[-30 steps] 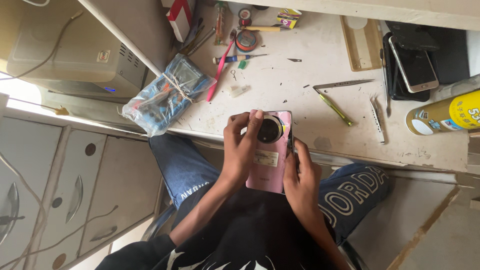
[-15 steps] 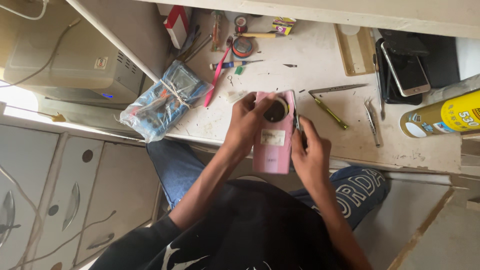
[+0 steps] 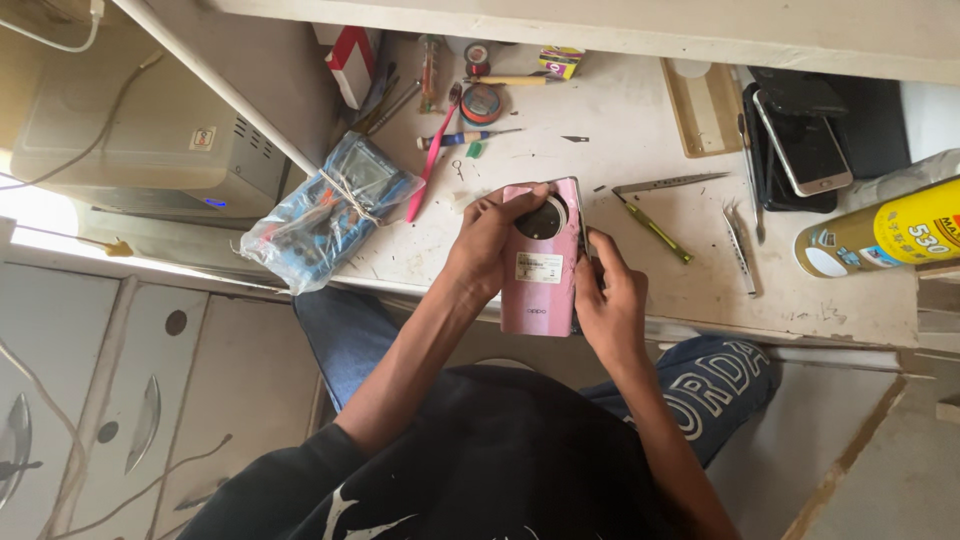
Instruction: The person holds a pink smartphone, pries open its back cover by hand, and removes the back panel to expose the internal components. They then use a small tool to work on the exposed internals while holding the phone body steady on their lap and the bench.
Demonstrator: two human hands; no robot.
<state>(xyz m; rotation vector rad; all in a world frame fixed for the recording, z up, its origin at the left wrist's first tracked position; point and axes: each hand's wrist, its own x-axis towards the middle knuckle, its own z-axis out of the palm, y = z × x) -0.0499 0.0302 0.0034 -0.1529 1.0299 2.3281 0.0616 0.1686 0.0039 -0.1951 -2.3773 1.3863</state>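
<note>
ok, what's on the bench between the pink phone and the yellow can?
In the head view, between the pink phone and the yellow can lie a green-handled screwdriver and metal tweezers; the rest is bare, scuffed benchtop.

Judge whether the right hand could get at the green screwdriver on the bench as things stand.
Probably yes. The green screwdriver lies bare on the bench just beyond the right hand, nothing between them, though that hand now grips the pink phone.

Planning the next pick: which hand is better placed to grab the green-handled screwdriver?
Probably the right. The right hand rests on the pink phone's right edge, the side where the green-handled screwdriver lies. The left hand grips the phone's far top-left corner.
</note>
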